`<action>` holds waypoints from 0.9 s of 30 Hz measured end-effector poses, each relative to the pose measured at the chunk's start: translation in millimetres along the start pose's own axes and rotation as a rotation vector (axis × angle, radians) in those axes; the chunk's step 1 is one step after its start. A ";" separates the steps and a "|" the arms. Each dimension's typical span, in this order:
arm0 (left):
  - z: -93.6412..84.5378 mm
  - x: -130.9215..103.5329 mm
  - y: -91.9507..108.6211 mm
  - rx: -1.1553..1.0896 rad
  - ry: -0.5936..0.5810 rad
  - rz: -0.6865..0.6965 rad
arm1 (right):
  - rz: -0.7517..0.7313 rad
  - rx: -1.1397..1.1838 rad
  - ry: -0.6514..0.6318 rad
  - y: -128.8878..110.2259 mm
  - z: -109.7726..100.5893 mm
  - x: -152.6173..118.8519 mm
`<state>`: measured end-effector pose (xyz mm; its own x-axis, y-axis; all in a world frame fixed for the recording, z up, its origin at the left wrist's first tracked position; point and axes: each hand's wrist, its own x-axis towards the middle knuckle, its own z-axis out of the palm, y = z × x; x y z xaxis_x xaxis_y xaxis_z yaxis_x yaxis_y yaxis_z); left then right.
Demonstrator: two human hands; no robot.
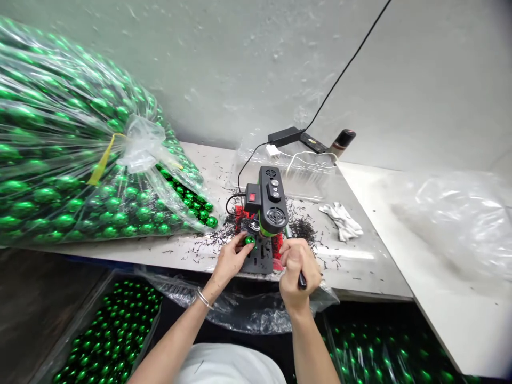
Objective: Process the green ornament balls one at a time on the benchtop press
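Green ball (249, 240): glossy, round, held upright-side unclear over the slotted dark base plate (258, 263); contact with plate not discernible. Bench machine (273, 197): black top housing, two round grilles, silver buttons between, red switch on left side box, green lower body. Black handle (302, 280): right of plate, gripped, end exposed.

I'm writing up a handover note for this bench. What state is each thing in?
Left hand: closed on a green ball.
Green ball: held in the fingertips.
Right hand: closed around a black handle.
Machine: standing; whether running, cannot tell.
Large clear bag: bunched at the neck, full of green balls.
White gloves: lying unworn.
Bottle: capped.
Black scraps: scattered.
Loose plastic: crumpled.
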<state>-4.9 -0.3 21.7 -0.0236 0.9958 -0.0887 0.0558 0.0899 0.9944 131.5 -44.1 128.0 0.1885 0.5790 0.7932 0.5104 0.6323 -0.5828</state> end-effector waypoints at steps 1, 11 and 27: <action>1.3 -1.1 -1.0 0.082 -0.006 0.056 | -0.004 -0.001 -0.001 0.2 -0.1 -0.3; 6.4 -3.6 -11.0 0.426 0.031 0.462 | -0.032 -0.034 -0.035 -0.7 -3.0 -0.4; 8.0 2.4 -13.2 0.469 -0.037 0.528 | -0.027 -0.013 -0.025 10.9 -3.1 -13.4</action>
<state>2.3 1.0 7.9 0.1588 0.9075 0.3888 0.4749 -0.4155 0.7758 137.1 -46.6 111.6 0.1532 0.5748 0.8038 0.5260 0.6412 -0.5587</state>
